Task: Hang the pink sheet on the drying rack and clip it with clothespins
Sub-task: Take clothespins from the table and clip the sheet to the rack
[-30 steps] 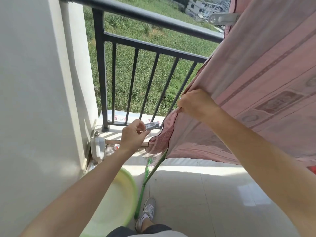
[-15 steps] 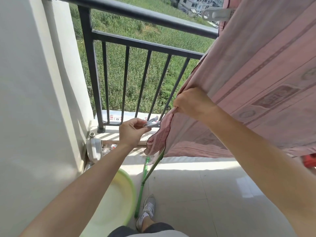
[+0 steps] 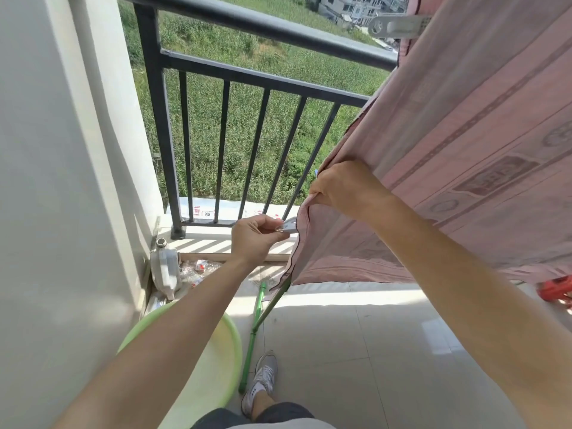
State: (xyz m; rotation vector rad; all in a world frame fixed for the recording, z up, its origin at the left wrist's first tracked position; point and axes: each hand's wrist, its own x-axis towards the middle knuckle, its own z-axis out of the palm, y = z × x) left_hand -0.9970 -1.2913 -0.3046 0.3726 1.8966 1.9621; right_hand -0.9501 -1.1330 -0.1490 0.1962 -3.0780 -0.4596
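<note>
The pink sheet [image 3: 464, 144] hangs on the right, draped over the drying rack, of which a green leg [image 3: 257, 314] shows below the hem. My right hand [image 3: 346, 188] grips the sheet's left edge in a bunch. My left hand [image 3: 255, 239] pinches a grey clothespin [image 3: 289, 226], whose tip touches the sheet's dark-trimmed edge just below my right hand. A white clothespin [image 3: 399, 26] is clipped on the sheet's top edge at the upper right.
A dark balcony railing [image 3: 247, 78] runs behind the hands, with a white wall [image 3: 62, 181] on the left. A green basin [image 3: 216, 351] sits by my shoe [image 3: 263, 379]; a white jug [image 3: 165, 267] stands in the corner. Something red [image 3: 557, 289] lies at the right.
My left hand has carried the clothespin rightward to the sheet's edge. My right hand has kept its grip on the sheet. The view has shifted slightly.
</note>
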